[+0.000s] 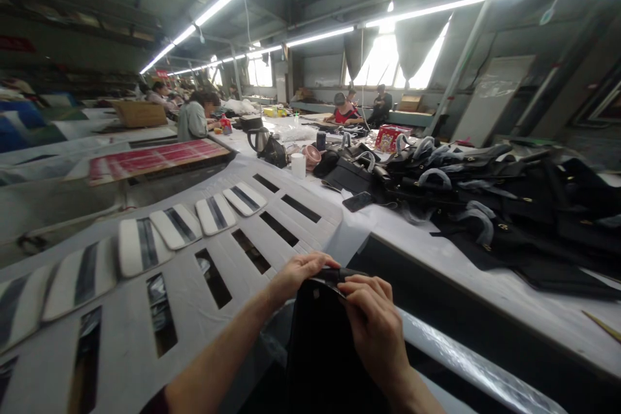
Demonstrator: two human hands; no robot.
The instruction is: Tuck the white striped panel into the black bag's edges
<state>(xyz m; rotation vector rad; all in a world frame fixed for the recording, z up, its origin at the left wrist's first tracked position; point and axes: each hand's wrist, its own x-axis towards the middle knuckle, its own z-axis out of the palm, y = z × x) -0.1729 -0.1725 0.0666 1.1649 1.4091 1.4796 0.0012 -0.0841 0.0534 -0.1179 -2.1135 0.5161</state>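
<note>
A black, leather-like bag piece (317, 349) hangs upright in front of me, its top edge between my two hands. My left hand (301, 277) grips the left end of that edge, fingers laid over the top. On the right side of the same edge, my right hand (372, 314) has its fingers curled and pressed down. A dark strip (350, 273) runs along the top between the hands. Fine detail under the fingertips is hidden, and the lower part of the piece is lost in shadow.
Left of me a white slotted board (291, 239) carries several pale pads with dark stripes (145, 246). Black bags with wrapped handles (436, 174) are piled on the right table, near a phone (358, 201), a white cup (298, 165) and a kettle (259, 140). Co-workers sit farther back.
</note>
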